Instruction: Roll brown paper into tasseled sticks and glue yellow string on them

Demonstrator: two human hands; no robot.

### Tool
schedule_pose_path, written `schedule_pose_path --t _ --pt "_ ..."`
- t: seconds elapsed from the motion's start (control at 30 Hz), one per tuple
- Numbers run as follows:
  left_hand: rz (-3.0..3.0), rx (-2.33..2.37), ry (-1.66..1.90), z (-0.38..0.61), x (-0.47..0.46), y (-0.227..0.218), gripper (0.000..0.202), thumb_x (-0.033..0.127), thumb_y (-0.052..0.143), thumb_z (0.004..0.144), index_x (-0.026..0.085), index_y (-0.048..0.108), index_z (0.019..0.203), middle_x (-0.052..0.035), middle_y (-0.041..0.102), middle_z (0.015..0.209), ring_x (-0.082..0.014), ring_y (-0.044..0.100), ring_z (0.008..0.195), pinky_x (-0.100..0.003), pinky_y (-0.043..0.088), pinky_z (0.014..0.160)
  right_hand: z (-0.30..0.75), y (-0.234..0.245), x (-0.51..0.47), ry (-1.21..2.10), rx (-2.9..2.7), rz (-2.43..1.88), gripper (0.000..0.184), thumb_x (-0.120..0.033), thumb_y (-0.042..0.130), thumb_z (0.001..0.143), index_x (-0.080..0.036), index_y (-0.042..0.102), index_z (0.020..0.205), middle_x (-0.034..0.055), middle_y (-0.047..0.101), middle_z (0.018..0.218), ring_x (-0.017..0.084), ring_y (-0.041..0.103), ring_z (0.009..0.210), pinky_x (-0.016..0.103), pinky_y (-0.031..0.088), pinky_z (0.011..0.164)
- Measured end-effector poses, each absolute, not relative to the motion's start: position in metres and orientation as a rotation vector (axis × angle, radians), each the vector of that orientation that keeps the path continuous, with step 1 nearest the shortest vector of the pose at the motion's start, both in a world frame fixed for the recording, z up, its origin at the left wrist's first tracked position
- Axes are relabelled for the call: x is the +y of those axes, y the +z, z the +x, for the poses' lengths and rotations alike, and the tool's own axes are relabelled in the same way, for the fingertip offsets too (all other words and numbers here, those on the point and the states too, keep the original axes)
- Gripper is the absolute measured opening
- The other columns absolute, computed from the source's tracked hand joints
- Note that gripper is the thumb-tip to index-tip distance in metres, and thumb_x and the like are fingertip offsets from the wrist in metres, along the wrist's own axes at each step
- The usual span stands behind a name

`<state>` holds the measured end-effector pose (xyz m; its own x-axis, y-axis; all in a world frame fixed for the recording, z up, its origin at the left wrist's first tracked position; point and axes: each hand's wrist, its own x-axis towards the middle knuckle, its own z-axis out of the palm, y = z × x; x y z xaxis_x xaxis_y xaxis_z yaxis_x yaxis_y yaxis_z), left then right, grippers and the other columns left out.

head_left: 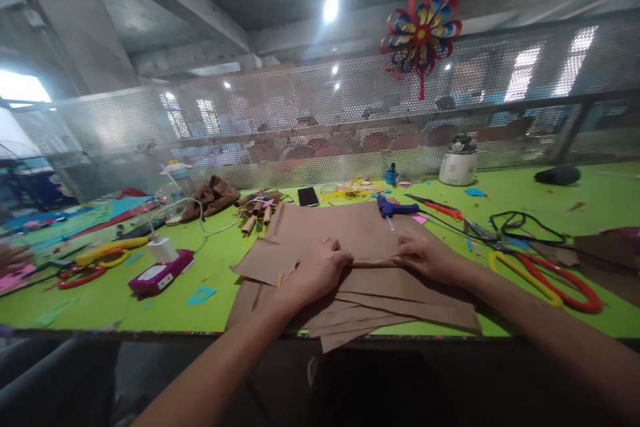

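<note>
Both my hands pinch the ends of a thin roll of brown paper (373, 263), held level over a stack of brown paper sheets (330, 220). At its left end is my left hand (325, 267), fingers closed. My right hand (420, 255) is closed on the right end. Beyond the right hand, a blue glue gun (397, 208) lies on the far part of the sheets. Below the hands, more brown sheets (360, 317) fan out, some over the table's near edge.
Red-and-yellow scissors (555, 280) and a black cord (525, 223) lie at right. To the left are a purple power strip (161, 273), yellow-handled scissors (115, 250) and small paper rolls (257, 210). A phone (308, 197) and white jar (459, 163) stand farther back on the green table (200, 310).
</note>
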<state>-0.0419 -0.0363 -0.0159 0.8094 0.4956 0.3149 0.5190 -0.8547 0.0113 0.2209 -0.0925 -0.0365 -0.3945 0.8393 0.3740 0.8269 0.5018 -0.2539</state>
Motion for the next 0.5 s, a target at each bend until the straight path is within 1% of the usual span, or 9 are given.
schedule_pose_path --t 0.1,0.17,0.23,0.3,0.43,0.5 --pt "-2.873 -0.792 -0.427 -0.0421 -0.0362 -0.017 0.033 0.026 0.035 0.093 0.017 0.064 0.079 -0.0064 0.053 0.083 -0.0159 0.049 0.077 -0.027 0.039 0.073 0.2224 -0.0377 -0.091 0.119 -2.273 -1.375 0.038 -0.039 0.042 0.091 -0.018 0.071 0.079 0.0069 0.057 0.079 0.016 0.053 0.07 0.028 0.039 0.065" --pt "-2.874 -0.762 -0.394 -0.0425 -0.0352 -0.0168 0.033 0.029 0.036 0.092 0.016 0.064 0.079 -0.0069 0.054 0.085 -0.0164 0.05 0.079 -0.028 0.04 0.074 0.2227 -0.0376 -0.0903 0.154 -2.275 -1.379 0.039 -0.039 0.041 0.091 -0.018 0.071 0.079 0.006 0.056 0.077 0.015 0.052 0.067 0.027 0.039 0.063" --pt "-2.899 -0.744 -0.38 -0.0424 -0.0342 -0.016 0.031 0.035 0.041 0.091 0.016 0.064 0.082 -0.0073 0.055 0.088 -0.0174 0.051 0.082 -0.028 0.04 0.075 0.2228 -0.0371 -0.0897 0.145 -2.28 -1.382 0.039 -0.039 0.041 0.091 -0.018 0.071 0.079 0.0053 0.056 0.076 0.015 0.052 0.067 0.027 0.038 0.062" --pt "-2.937 -0.757 -0.391 -0.0414 -0.0332 -0.0151 0.031 0.037 0.043 0.09 0.017 0.065 0.086 -0.0071 0.055 0.089 -0.0176 0.052 0.084 -0.027 0.041 0.074 0.2232 -0.0368 -0.0888 0.112 -2.284 -1.387 0.038 -0.039 0.042 0.091 -0.018 0.071 0.078 0.0049 0.056 0.075 0.015 0.051 0.066 0.027 0.037 0.062" --pt "-2.97 -0.829 -0.497 -0.0391 -0.0311 -0.0147 0.028 0.031 0.04 0.092 0.018 0.064 0.098 -0.0063 0.057 0.089 -0.0167 0.053 0.085 -0.026 0.041 0.074 0.2253 -0.0378 -0.087 0.087 -2.297 -1.396 0.038 -0.037 0.042 0.091 -0.018 0.069 0.071 0.0049 0.056 0.073 0.016 0.05 0.068 0.028 0.038 0.064" --pt "-2.987 -0.842 -0.506 -0.0393 -0.03 -0.015 0.028 0.031 0.041 0.092 0.018 0.065 0.096 -0.006 0.058 0.087 -0.0162 0.054 0.083 -0.025 0.041 0.073 0.2255 -0.0382 -0.0874 0.057 -2.302 -1.401 0.038 -0.036 0.042 0.091 -0.018 0.068 0.07 0.006 0.057 0.077 0.016 0.051 0.071 0.029 0.038 0.067"
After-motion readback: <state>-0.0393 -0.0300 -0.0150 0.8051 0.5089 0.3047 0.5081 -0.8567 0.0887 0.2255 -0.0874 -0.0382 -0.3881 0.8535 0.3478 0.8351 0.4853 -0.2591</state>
